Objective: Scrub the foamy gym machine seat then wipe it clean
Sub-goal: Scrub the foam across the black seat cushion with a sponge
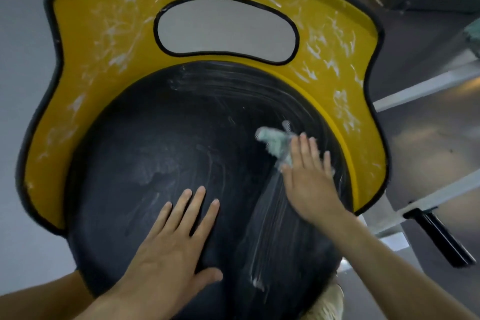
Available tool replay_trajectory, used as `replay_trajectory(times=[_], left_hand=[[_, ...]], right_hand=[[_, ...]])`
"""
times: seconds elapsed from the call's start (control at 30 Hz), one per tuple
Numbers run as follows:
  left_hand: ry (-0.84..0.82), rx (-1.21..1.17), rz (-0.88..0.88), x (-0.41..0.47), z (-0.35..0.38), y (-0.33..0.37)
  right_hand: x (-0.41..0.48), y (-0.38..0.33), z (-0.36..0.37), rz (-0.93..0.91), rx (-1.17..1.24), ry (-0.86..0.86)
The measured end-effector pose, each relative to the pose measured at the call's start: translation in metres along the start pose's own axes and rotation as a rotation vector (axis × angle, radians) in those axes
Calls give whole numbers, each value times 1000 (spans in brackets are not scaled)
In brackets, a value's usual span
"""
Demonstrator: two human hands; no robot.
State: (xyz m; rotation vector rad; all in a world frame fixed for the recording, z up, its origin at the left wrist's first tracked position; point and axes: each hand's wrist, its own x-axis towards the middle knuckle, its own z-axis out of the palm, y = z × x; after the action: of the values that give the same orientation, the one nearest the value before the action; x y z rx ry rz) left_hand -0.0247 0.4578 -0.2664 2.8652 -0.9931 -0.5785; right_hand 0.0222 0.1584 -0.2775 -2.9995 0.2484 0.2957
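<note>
The left hand (171,239) is lying flat on the black seat pad (161,138), with its fingers straight and spread, grasping nothing. Beyond its fingertips and curving round to its left, the yellow surround (85,65) is showing white foam smears. Just right of its thumb, a white foam streak (262,228) is running up the pad to the right hand (309,179). That hand, released and flat, is pressing straight fingers onto a pale green cloth (272,141), which is sticking out, blurred, past the fingertips. Right of that wrist, well apart, a black handle (439,239) is jutting out.
</note>
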Motion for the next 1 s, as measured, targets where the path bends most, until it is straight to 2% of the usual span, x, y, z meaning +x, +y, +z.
replay_trajectory(times=[0.17, 0.37, 0.53, 0.63, 0.73, 0.8, 0.93, 1.0], left_hand=[[132, 63, 58, 8, 12, -9], [296, -8, -13, 13, 29, -7], [241, 10, -71, 21, 31, -2], [157, -23, -51, 25, 21, -10], [152, -23, -107, 28, 6, -42], [192, -31, -240, 26, -10, -76], [234, -194, -554, 20, -38, -127], [257, -262, -614, 22, -38, -135]], right_hand=[[117, -5, -26, 75, 42, 18], [195, -100, -33, -91, -5, 65], [189, -237, -18, -315, -33, 15], [167, -279, -9, -409, -28, -13], [163, -265, -14, -538, -35, -60], [174, -242, -24, -573, -73, -70], [203, -173, -39, -330, -60, -20], [207, -134, -42, -198, -40, 4]])
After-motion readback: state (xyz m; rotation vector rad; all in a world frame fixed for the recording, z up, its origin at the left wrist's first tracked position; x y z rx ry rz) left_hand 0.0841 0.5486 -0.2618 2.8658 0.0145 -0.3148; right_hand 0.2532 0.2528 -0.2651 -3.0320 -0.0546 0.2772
